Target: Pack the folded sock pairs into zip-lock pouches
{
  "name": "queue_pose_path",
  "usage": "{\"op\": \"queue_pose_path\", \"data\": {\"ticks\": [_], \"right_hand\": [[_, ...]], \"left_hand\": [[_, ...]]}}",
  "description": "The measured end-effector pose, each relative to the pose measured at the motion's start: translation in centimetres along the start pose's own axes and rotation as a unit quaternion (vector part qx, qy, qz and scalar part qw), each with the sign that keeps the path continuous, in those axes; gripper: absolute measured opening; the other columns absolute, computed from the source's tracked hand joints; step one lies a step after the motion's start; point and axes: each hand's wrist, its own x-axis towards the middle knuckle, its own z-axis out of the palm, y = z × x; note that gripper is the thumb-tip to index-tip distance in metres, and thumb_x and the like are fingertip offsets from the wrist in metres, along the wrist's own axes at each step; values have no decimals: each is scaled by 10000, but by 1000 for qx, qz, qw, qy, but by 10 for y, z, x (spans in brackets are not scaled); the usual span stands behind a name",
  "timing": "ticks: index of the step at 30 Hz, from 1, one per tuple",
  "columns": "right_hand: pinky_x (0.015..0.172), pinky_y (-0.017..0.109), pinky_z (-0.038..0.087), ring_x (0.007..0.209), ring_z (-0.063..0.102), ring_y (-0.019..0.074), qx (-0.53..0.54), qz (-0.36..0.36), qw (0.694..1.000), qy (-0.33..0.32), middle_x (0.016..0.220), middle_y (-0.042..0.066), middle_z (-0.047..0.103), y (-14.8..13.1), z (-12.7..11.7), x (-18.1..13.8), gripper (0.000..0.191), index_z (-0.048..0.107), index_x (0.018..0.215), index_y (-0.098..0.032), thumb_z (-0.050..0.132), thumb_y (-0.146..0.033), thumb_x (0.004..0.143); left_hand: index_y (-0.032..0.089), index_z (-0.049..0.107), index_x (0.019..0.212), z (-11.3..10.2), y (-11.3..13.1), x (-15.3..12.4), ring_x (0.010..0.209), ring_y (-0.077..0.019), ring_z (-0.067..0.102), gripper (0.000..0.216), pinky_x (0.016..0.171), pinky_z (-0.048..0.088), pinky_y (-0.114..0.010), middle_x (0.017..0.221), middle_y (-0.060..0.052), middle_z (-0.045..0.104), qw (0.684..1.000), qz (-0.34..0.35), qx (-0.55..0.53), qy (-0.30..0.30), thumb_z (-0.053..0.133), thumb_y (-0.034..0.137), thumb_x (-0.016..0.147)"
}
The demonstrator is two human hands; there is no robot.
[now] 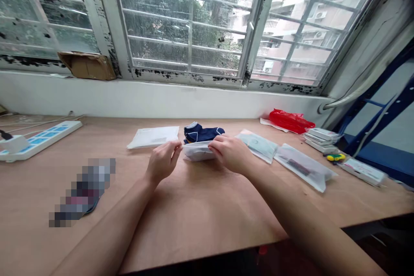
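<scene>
Between my two hands a frosted plastic bag [198,151] is held up by its top edge, its lower part near the wooden table. My left hand [164,158] pinches the bag's left corner between thumb and fingers. On the other side, my right hand [230,151] grips the right end of the same edge. Just behind the bag lie dark blue socks [203,133] with white trim, partly hidden by it. What the bag contains, if anything, I cannot make out.
A white packet [153,136] lies left of the socks. To the right are a pale packet [258,144], a frosted bag with a dark item [304,166], a red plastic bag [291,120] and stacked white boxes [320,138]. Farther left sit a power strip [48,138] and a pixelated object [84,194].
</scene>
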Motion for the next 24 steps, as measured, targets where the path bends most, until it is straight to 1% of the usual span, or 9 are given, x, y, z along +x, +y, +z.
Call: {"op": "queue_pose_path", "data": {"ticks": [4,6,8,11,13,17,21,22,24], "right_hand": [[671,319,414,793,593,233,-65,27,994,-78,729,100,663,-6,3,14,340,688,795,-187,410,-253,980],[694,329,431,792,617,237,-51,44,992,-111,783,100,687,-5,3,16,262,695,828,-194,473,-265,946],[737,347,457,856,641,257,-24,52,990,-128,928,102,707,-7,3,15,172,694,971,-201,574,-279,876],[740,379,488,922,647,314,-23,54,986,-156,1050,140,690,-16,7,15,438,651,1131,-164,712,-317,726],[687,384,496,877,654,329,-46,63,980,-184,1020,164,693,-25,12,15,454,673,1081,-135,734,-314,668],[615,354,470,752,663,288,-86,78,973,-202,882,144,716,-35,23,16,159,720,844,-166,616,-238,748],[598,312,408,696,640,228,-70,95,980,-161,820,103,717,-32,19,12,203,685,769,-189,509,-254,845],[597,301,393,694,630,213,-52,102,982,-152,827,95,716,-29,15,11,196,676,781,-186,506,-257,848],[602,285,371,699,607,188,-1,109,984,-141,841,79,711,-23,4,9,178,661,806,-175,501,-242,848]], "left_hand": [[201,540,983,0,3,0,694,-156,647,101,626,455,-247,769,-15,660,999,37,2,7,454,252,979],[199,538,969,-1,5,1,673,-153,640,99,615,448,-245,745,-10,650,999,50,3,10,452,246,978],[198,539,957,-2,8,2,668,-150,639,97,611,445,-243,743,-10,652,998,60,-4,12,451,235,976],[195,545,948,-2,15,3,669,-150,643,94,609,445,-246,759,-17,667,996,83,-17,3,455,211,968],[196,546,943,-1,19,3,668,-150,645,100,609,447,-252,764,-17,675,995,98,-22,-7,450,200,969],[201,542,950,-1,21,1,695,-154,653,106,628,461,-259,779,-19,681,994,104,-38,-7,439,189,973],[202,540,973,-5,16,1,790,-180,653,99,718,489,-295,853,-42,678,994,62,-84,-30,442,213,966],[204,536,1026,-5,16,1,862,-194,654,108,772,496,-314,933,-57,684,992,43,-113,-45,456,233,960],[212,488,1196,-4,17,1,1027,-218,626,264,883,486,-346,1143,-87,656,978,-10,-194,-78,499,278,941]]}}
